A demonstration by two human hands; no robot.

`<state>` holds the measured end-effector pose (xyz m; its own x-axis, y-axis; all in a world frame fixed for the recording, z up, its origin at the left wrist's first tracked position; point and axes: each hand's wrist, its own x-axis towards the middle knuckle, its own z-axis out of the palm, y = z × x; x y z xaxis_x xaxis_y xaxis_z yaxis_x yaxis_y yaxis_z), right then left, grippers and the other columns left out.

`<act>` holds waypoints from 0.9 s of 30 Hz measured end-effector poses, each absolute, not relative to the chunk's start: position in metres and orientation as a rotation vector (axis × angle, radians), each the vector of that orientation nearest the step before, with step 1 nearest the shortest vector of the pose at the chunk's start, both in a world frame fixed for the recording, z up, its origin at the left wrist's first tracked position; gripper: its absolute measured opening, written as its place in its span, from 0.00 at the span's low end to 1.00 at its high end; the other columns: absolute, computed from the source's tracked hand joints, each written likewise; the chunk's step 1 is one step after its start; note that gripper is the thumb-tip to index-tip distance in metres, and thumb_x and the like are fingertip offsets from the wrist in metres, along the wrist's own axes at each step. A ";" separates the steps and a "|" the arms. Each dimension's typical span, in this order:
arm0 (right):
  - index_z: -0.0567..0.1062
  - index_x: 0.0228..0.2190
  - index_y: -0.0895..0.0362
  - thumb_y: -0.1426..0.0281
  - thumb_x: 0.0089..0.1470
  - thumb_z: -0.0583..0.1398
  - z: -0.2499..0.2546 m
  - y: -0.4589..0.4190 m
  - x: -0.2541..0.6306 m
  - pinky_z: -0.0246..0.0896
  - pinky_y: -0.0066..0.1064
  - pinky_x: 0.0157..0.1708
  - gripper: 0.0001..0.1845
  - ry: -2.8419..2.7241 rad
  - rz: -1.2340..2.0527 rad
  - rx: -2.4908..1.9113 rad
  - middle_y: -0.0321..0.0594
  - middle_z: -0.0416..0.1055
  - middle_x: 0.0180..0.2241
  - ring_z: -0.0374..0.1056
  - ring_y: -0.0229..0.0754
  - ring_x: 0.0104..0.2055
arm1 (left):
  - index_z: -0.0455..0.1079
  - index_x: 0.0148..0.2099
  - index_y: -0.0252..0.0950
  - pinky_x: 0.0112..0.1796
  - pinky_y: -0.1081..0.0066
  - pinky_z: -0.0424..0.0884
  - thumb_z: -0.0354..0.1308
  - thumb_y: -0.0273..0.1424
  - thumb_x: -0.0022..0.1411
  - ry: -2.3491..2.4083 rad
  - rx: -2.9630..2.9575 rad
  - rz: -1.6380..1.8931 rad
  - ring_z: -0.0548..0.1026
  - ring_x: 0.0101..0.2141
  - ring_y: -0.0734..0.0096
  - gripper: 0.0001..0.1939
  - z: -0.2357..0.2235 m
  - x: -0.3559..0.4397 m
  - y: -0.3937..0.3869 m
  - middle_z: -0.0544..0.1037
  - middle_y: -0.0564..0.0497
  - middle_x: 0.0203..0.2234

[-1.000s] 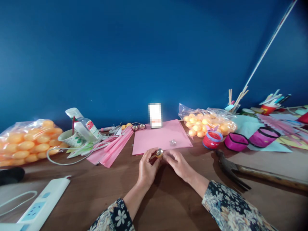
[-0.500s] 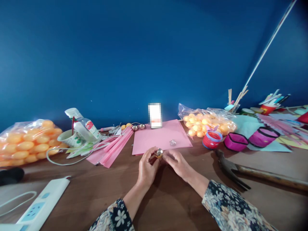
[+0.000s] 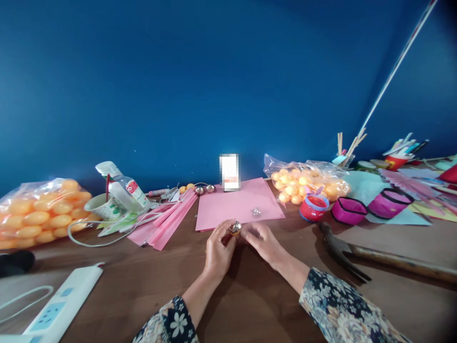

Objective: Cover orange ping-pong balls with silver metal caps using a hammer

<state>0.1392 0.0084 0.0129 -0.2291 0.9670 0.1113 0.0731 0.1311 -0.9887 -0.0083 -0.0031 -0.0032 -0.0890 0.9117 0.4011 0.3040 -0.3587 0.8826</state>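
My left hand [image 3: 219, 247] pinches a small shiny silver ball [image 3: 236, 227] between thumb and fingers, a little above the table's near side. A gold-orange part shows under the ball. My right hand [image 3: 264, 244] is close against the ball's right side, its thumb and fingertips drawn together. What those fingertips hold, if anything, is too small to make out. Just beyond both hands lie sheets of pink paper [image 3: 228, 207]. A small clear, glittering piece [image 3: 256, 212] rests on the paper's near right part.
At right lie a claw hammer [image 3: 389, 259], purple fabric bands [image 3: 350, 210], a red cup [image 3: 314, 208] and a bag of orange balls [image 3: 303, 183]. Leftward are pink strips [image 3: 167, 221], two silver balls [image 3: 204, 189], a tilted bottle [image 3: 123, 186], another ball bag [image 3: 39, 214] and a power strip [image 3: 60, 305].
Almost nothing differs. The silver ball has tilted slightly in my left fingers, so a little more of its gold-orange underside shows. My right hand keeps its place beside it.
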 end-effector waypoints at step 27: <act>0.73 0.25 0.60 0.61 0.46 0.62 0.014 0.009 0.138 0.62 0.31 0.33 0.13 -1.405 1.281 -1.019 0.39 0.73 0.26 0.67 0.39 0.30 | 0.73 0.44 0.38 0.49 0.62 0.66 0.58 0.24 0.51 1.325 1.651 1.469 0.72 0.45 0.63 0.16 -0.002 -0.008 -0.004 0.76 0.47 0.42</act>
